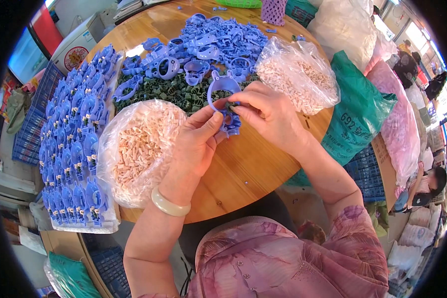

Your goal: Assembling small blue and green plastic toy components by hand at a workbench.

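Over the round wooden table [233, 184], my left hand [198, 136] grips a blue plastic ring-shaped part [211, 90] with two small ears on top. The ring stands upright, its lower end between my thumb and fingers. My right hand [270, 111] pinches a small dark piece against the lower side of the ring; fingertips hide most of that piece. Directly behind the hands spreads a pile of dark green small parts [184, 94]. Beyond it lies a heap of loose blue plastic parts [223, 39]. A clear bag of small cream pieces [141, 144] sits beside my left forearm.
Rows of blue ring parts [77, 144] stand on a white board [87, 227] at the left. Another clear bag of cream pieces [298, 82] rests at the right, next to a green sack [357, 111]. A purple woven basket [273, 12] is at the far edge. Another person [422, 188] sits far right.
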Demonstrator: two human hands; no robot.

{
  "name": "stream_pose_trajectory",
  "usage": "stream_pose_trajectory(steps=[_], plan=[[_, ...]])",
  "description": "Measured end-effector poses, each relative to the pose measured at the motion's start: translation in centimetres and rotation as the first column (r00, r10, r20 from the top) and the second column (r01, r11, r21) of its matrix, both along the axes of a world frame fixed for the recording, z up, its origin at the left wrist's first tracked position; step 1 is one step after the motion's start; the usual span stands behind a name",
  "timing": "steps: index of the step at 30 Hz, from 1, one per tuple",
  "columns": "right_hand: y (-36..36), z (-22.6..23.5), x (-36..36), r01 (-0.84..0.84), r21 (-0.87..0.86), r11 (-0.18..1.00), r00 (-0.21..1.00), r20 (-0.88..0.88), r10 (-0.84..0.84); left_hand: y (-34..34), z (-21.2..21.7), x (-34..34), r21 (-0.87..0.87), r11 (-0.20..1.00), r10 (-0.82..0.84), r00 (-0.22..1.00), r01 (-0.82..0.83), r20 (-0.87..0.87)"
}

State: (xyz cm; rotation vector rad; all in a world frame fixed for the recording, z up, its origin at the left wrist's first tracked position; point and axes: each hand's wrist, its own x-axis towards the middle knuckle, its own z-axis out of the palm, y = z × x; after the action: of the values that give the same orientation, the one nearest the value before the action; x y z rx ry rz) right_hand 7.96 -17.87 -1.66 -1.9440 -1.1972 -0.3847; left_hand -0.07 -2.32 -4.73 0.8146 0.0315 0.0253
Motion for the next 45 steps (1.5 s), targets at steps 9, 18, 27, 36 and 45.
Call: stream_pose_trajectory(steps=[9, 18, 27, 36, 45], plan=[[-0.2, 0.2, -1.0, 0.031, 0.156, 0.987, 0.886, -0.462, 0.045, 0.1, 0.0, 0.1, -0.005, 0.998, 0.070, 0.997, -0.070, 0.036], [0.8, -0.8, -2.5, 0.120, 0.263, 0.957, 0.781, -0.620, 0.072, -0.4, 0.4, -0.1, -0.051, 0.995, 0.088, 0.991, -0.083, 0.103], [1.5, -1.4, -3.2, 0.180, 0.353, 0.918, 0.828, -0.558, 0.052, -0.6, 0.2, -0.4, -0.102, 0.995, 0.039, 0.988, -0.024, 0.149], [0.9, -0.3, -2.8, 0.079, 0.302, 0.950, 0.935, -0.354, 0.035, -0.3, 0.4, -0.3, -0.121, 0.991, 0.076, 0.989, -0.060, 0.129], [0.2, -0.3, -3.5, 0.082, -0.019, 0.996, 0.993, 0.081, -0.080, -0.2, 0.2, 0.0, -0.092, 0.995, 0.055, 0.996, -0.049, 0.068]])
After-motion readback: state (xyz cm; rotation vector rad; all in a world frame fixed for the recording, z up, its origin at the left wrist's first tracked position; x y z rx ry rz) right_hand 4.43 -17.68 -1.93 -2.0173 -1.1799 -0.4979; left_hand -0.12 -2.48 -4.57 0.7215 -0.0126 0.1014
